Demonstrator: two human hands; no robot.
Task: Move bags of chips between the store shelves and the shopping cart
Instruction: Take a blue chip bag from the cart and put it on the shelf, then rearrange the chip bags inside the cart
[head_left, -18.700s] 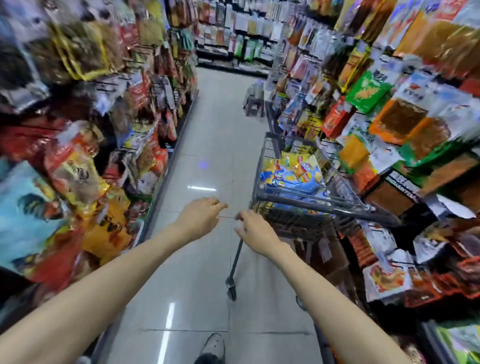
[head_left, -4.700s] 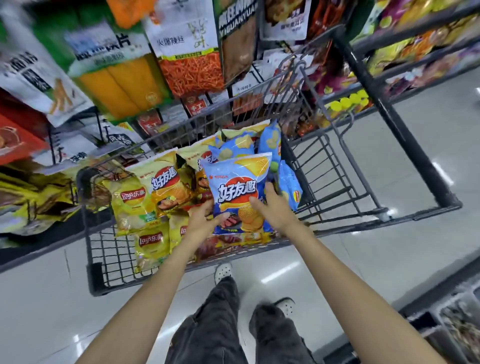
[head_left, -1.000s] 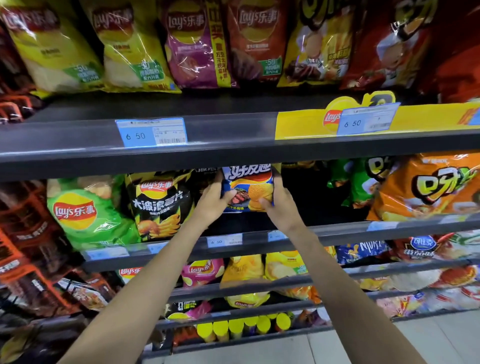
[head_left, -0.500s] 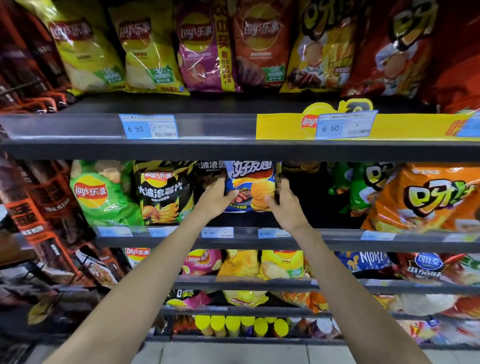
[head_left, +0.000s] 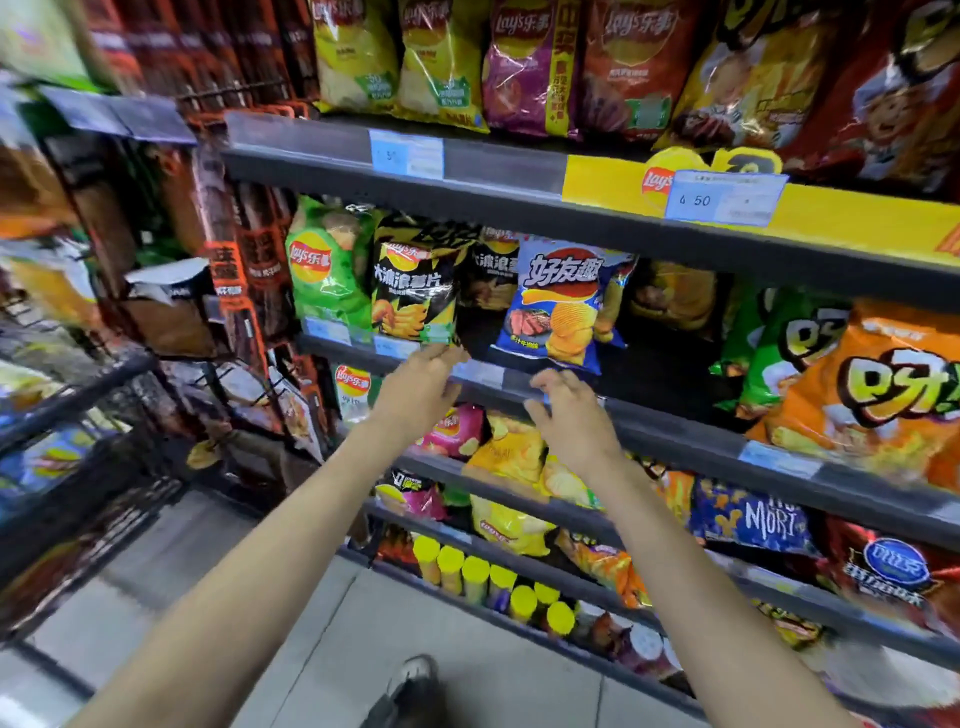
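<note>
A blue bag of chips stands upright on the middle shelf, between a black bag and a dark gap. Neither hand touches it. My left hand hovers just below and left of the blue bag, in front of the shelf edge, fingers relaxed and empty. My right hand hangs below the bag with fingers loosely spread, also empty. The shopping cart shows blurred at the left edge with bags inside.
Lay's bags fill the top shelf. A green bag and big orange bags flank the middle row. Lower shelves hold more bags and yellow-lidded cans. Grey floor and my shoe lie below.
Both hands have let go of the blue bag and drawn back below the shelf edge. The bag now stands on the shelf. My view has swung left, bringing the cart into sight.
</note>
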